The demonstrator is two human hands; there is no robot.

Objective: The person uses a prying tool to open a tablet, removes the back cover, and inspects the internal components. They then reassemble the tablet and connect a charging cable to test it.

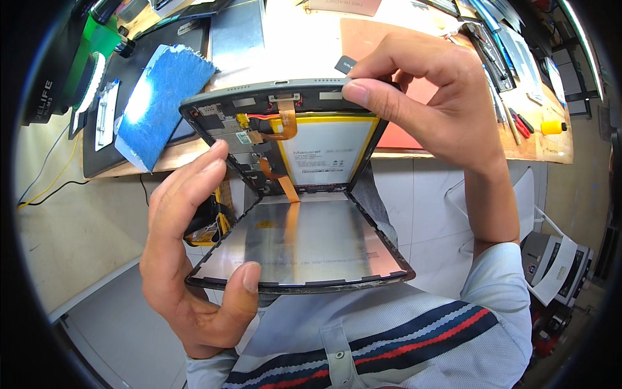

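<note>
An opened tablet is held up between my hands, its two halves hinged apart. The back housing [214, 96] stands tilted upward with a white, yellow-edged battery [317, 152] inside. Below it the screen panel [330, 243] lies with its silvery inner side up. An orange ribbon cable [289, 188] runs between the halves. My left hand [178, 253] holds the tablet's left side, thumb on the panel's near edge, fingers beside the housing. My right hand [447, 91] pinches the housing's top right edge. A small dark flat piece [345, 64] pokes out by its fingertips; its kind is unclear.
On the workbench beyond lie a blue cloth [162, 97] on a black mat, a reddish-brown pad [414, 123], red-handled pliers [520, 123] and a small yellow container [552, 128]. A black lens device [48, 71] stands at far left. A grey machine [560, 266] sits at lower right.
</note>
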